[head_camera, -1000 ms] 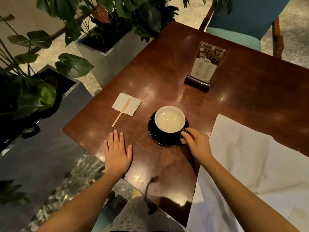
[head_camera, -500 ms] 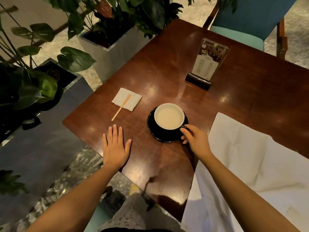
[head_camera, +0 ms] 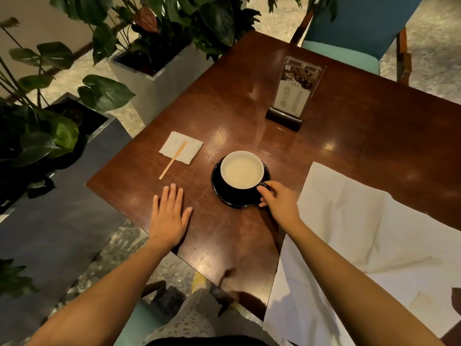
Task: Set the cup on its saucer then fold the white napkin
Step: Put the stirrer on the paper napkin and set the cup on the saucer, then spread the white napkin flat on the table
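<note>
A black cup (head_camera: 241,172) with a pale inside stands on its black saucer (head_camera: 224,193) near the middle of the wooden table (head_camera: 361,136). My right hand (head_camera: 278,202) pinches the cup's handle at the cup's right side. My left hand (head_camera: 171,213) lies flat on the table, palm down, to the left of the saucer and apart from it. A large white napkin (head_camera: 361,236) lies spread and creased on the right, hanging over the table's near edge.
A small folded paper napkin (head_camera: 174,143) with a wooden stirrer (head_camera: 173,159) lies left of the cup. A menu card stand (head_camera: 291,96) stands behind it. Planters with big leaves (head_camera: 154,58) flank the table's left side; a teal chair (head_camera: 349,28) is at the far side.
The two hands and the cup keep their places on the table. The camera view has shifted slightly, nothing else.
</note>
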The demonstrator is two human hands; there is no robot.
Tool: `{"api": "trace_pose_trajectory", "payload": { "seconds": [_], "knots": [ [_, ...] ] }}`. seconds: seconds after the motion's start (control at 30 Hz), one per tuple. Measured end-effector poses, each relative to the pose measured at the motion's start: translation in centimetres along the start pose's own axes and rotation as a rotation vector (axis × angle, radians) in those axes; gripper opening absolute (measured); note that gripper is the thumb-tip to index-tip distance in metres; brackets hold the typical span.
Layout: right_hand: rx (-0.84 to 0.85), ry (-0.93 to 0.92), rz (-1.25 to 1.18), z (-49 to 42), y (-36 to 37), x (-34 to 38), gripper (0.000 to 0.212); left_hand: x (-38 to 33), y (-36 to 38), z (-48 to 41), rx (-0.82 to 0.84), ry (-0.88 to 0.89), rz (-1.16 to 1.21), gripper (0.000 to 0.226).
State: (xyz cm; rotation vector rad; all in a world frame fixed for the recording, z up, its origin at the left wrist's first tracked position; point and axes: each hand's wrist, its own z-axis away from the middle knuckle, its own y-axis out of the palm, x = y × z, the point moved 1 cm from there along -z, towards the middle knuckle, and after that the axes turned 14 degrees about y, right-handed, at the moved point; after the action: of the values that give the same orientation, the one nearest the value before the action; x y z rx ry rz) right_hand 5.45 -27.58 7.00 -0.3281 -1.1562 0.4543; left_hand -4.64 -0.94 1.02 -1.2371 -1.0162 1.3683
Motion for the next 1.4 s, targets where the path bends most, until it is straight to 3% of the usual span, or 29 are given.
{"api": "trace_pose_trajectory", "payload": {
  "seconds": [0.1, 0.23, 0.37, 0.47, 0.6, 0.67, 0.77, 0.93, 1.17, 1.3, 1.4],
  "knots": [
    [0.008, -0.011, 0.026, 0.1, -0.1, 0.2, 0.029, -0.9, 0.4, 0.4, 0.055, 0.135, -0.024, 0.076],
    [0.04, -0.052, 0.056, 0.6, -1.4, 0.5, 0.032, -1.0, 0.1, 0.5, 0.093, 0.124, -0.017, 0.081],
    [-0.073, -0.169, 0.268, 1.4, -5.5, -1.5, 0.03, -2.6, -1.5, 0.6, 0.175, 0.113, -0.071, 0.075],
    [-0.239, -0.099, 0.371, 2.4, -10.0, -5.6, 0.031, -6.0, -3.0, 1.2, 0.222, 0.198, -0.102, 0.062],
    [-0.456, 0.115, 0.549, 4.4, -14.9, -11.7, 0.046, -13.1, -4.1, 2.4, 0.015, 0.526, -0.015, 0.047],
    [-0.416, 0.154, 0.634, 4.9, -15.5, -14.6, 0.063, -17.8, -3.9, 1.5, 0.023, 0.715, 0.012, 0.05],
    [-0.286, 0.18, 0.665, 5.0, -14.5, -17.1, 0.079, -24.1, -2.0, -1.1, 0.105, 0.84, 0.012, 0.054],
    [-0.213, 0.158, 0.667, 5.1, -14.8, -15.8, 0.069, -28.9, 2.1, -5.2, 0.267, 0.794, 0.021, 0.058],
    [-0.253, 0.166, 0.674, 2.1, -17.1, -15.9, 0.077, -28.1, 1.9, -10.7, 0.235, 0.835, -0.031, 0.065],
    [-0.252, 0.136, 0.638, -2.3, -18.6, -14.9, 0.058, -29.8, 0.0, -14.9, 0.213, 0.744, 0.045, 0.066],
    [-0.375, 0.093, 0.545, -5.4, -19.7, -13.4, 0.055, -32.8, -1.2, -18.7, 0.057, 0.714, 0.101, 0.051]
  ]
}}
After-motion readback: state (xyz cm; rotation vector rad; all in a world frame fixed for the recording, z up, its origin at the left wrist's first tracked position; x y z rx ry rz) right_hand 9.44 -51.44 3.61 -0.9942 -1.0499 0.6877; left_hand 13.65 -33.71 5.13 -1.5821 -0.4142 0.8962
